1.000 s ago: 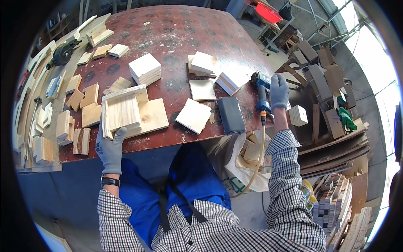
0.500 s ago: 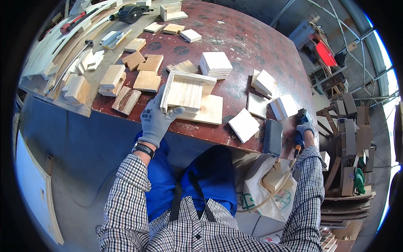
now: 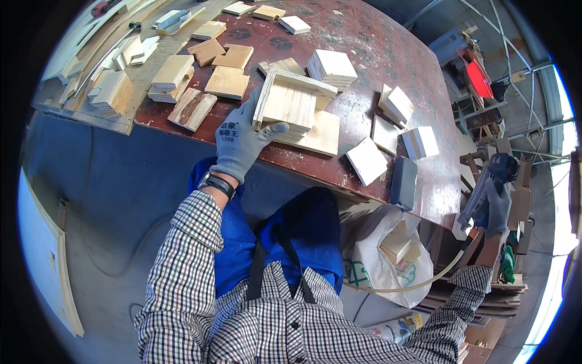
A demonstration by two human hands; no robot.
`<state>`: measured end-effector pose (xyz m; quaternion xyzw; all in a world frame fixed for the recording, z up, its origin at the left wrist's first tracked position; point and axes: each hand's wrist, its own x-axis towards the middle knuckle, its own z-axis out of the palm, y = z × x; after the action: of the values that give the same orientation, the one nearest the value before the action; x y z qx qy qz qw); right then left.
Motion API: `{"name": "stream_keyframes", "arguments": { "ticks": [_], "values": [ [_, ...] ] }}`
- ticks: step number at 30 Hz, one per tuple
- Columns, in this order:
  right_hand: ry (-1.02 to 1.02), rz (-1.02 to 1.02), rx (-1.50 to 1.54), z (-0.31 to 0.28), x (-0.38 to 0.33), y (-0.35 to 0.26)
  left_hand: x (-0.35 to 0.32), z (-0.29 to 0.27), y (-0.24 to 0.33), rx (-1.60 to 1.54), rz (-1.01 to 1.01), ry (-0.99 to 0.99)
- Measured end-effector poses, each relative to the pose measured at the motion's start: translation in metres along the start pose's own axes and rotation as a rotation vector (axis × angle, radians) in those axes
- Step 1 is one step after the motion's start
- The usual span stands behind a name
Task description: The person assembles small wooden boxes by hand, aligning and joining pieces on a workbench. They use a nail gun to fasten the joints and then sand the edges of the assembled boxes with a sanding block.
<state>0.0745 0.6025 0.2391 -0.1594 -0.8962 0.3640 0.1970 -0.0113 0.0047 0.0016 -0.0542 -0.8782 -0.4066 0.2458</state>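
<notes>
My left hand [image 3: 241,141], in a grey glove, grips the near corner of a shallow open wooden box [image 3: 292,103] that stands on a flat plywood square [image 3: 319,134] at the front of the dark red table [image 3: 376,54]. My right hand [image 3: 496,203], also gloved, hangs off the table's right end and holds a blue power tool [image 3: 498,171] with a pale hose [image 3: 418,284] running from it. A dark grey block [image 3: 403,182] lies on the table corner between the two hands.
Several small plywood squares and stacks [image 3: 332,65] are scattered over the table, with more wood pieces [image 3: 173,76] at the left. A white bag with wood offcuts [image 3: 391,255] sits below the table edge. Stacked timber and clutter fill the right side.
The view has swung left, so the table sits higher and farther right. My left hand has risen from the table edge onto the box. My right hand with the tool has moved off the table's right end.
</notes>
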Motion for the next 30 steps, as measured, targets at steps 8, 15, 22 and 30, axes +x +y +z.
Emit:
{"name": "stream_keyframes", "arguments": {
  "ticks": [8,15,22,30],
  "values": [
    [-0.687,0.006,0.843,0.064,-0.072,-0.152,0.004,0.004,0.002,-0.036,0.021,-0.012],
    [-0.849,-0.093,0.307,0.186,-0.082,-0.208,0.004,0.011,-0.003,-0.023,0.010,-0.006],
    [-0.914,0.005,0.149,0.269,-0.059,-0.238,0.000,0.010,-0.009,0.074,0.025,0.036],
    [-0.963,-0.030,0.104,0.280,-0.045,-0.236,0.001,0.011,-0.006,0.105,0.055,0.054]
  ]
}}
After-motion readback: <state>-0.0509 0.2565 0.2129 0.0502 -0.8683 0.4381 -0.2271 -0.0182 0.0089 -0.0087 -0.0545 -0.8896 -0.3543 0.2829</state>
